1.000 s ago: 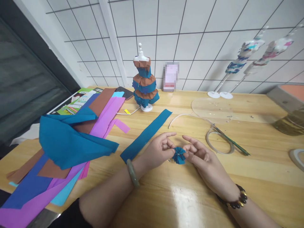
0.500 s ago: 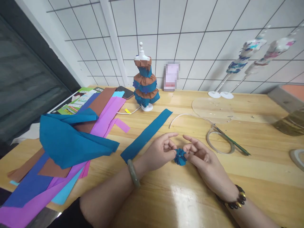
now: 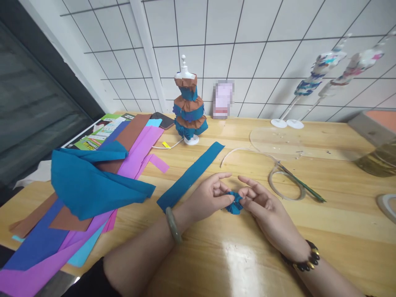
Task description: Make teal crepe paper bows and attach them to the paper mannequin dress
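A small teal pleated paper rosette (image 3: 234, 207) is pinched between my two hands just above the table. My left hand (image 3: 213, 193) has its thumb across the rosette's left and middle, covering part of the pleats. On the opposite edge, my right hand (image 3: 262, 202) grips with thumb and fingers. Both index fingers stick out forward, apart from each other. Beside my left hand lies a flat teal crepe paper strip (image 3: 192, 175). Behind it stands a mini dress form (image 3: 189, 103) wearing tiers of brown and teal paper, with a similar pleated piece near its hem.
At left, crepe paper sheets (image 3: 89, 185) in several colours lie heaped. Tweezers (image 3: 301, 181) and a coil of clear tubing (image 3: 274, 187) lie right of my hands, near a clear round plate (image 3: 275, 144). Two decorated dress forms (image 3: 321, 74) stand far right, near a tape roll (image 3: 388, 206).
My left thumb has slid right, over the middle of the rosette, hiding more of it. The right hand stays almost still.
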### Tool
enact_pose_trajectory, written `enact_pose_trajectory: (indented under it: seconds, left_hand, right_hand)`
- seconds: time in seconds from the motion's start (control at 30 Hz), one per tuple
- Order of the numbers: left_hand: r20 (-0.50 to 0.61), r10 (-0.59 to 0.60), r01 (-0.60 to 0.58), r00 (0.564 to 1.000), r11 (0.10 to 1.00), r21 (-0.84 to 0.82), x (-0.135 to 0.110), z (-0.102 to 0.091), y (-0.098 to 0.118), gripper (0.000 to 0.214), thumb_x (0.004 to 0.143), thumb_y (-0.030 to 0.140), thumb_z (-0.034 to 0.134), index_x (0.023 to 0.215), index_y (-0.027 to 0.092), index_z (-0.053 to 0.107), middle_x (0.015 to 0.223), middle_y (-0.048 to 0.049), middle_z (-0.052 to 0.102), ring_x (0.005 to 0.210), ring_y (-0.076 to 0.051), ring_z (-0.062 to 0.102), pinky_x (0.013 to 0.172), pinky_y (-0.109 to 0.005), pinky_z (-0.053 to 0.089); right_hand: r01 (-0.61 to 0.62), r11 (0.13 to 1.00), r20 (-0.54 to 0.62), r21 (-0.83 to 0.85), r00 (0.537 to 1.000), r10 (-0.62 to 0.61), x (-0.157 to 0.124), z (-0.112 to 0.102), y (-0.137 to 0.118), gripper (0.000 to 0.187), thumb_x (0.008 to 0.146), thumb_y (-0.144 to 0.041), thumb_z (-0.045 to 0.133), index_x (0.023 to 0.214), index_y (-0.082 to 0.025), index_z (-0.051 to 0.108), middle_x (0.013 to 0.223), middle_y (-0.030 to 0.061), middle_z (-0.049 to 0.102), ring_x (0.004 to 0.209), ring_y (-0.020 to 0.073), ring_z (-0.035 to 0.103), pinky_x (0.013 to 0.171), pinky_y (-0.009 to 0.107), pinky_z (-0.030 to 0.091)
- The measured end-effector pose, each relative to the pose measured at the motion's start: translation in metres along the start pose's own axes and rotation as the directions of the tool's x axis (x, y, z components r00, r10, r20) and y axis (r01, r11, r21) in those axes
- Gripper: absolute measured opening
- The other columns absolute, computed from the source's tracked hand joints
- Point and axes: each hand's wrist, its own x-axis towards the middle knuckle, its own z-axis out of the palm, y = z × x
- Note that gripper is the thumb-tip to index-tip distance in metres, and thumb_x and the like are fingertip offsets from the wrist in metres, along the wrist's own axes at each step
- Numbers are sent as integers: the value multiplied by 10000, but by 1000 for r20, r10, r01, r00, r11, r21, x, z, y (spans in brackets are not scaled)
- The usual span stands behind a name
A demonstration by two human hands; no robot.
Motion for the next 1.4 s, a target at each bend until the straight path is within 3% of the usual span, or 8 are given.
enact_pose_trajectory:
  seconds: [0.17, 0.4, 0.7, 0.83, 1.0, 1.2, 1.4]
  left_hand:
    - [-26, 25, -24, 999, 999, 29, 0, 0, -1, 509, 676, 115, 616, 1165, 138, 477, 759, -1, 540, 700, -100, 547, 623, -234, 469]
    - [-99, 73, -70, 992, 997, 36, 3, -4, -2, 532, 697, 141, 613, 1200, 119, 443, 754, 6, 534, 710, -96, 535, 641, -231, 440]
    - [-126, 94, -94, 988, 996, 4, 3, -3, -4, 518, 701, 147, 624, 1191, 132, 457, 804, -10, 544, 782, -116, 558, 735, -263, 446]
    - [-113, 80, -84, 990, 996, -30, 3, -4, -3, 528, 697, 151, 639, 1193, 131, 460, 792, -13, 556, 777, -120, 562, 728, -262, 453]
    - [-82, 40, -48, 996, 994, -98, 4, -5, -4, 526, 698, 152, 644, 1191, 128, 462, 804, -20, 576, 764, -119, 570, 714, -259, 449]
    - [-215, -28, -14, 976, 981, -193, 5, -3, -1, 495, 704, 129, 628, 1172, 126, 467, 787, -6, 569, 727, -95, 567, 674, -228, 443]
    - [-223, -34, -18, 974, 973, -229, 6, -2, -3, 478, 709, 120, 621, 1162, 127, 468, 775, -1, 556, 733, -99, 570, 689, -240, 458]
  right_hand:
    - [22, 998, 8, -65, 1000, -22, 0, 0, 0, 488, 729, -373, 624, 1168, -220, 474, 794, 20, 571, 741, 164, 553, 707, 315, 462]
    - [-16, 996, 17, 91, 1000, 14, 1, -2, 4, 492, 740, -340, 644, 1183, -227, 463, 863, 21, 572, 711, 131, 550, 685, 291, 474]
    - [24, 996, 25, -84, 999, -22, 0, 5, 0, 584, 674, -392, 691, 1182, -227, 457, 838, 33, 621, 780, 173, 594, 742, 343, 493]
    - [-30, 999, 44, -18, 999, 30, 0, 3, 1, 578, 705, -392, 667, 1204, -216, 434, 763, 15, 628, 661, 153, 589, 698, 341, 492]
    - [-41, 998, 59, 57, 998, 38, 1, 0, 3, 560, 713, -359, 670, 1203, -227, 433, 770, 7, 617, 691, 152, 583, 705, 333, 483]
    - [77, 997, -6, 23, 997, -77, 0, 2, 1, 501, 712, -332, 675, 1158, -226, 475, 838, 24, 599, 749, 150, 581, 750, 327, 485]
    - [220, 969, -72, -115, 971, -229, -1, 8, 6, 522, 739, -334, 643, 1205, -225, 436, 826, 34, 593, 773, 158, 573, 770, 339, 474]
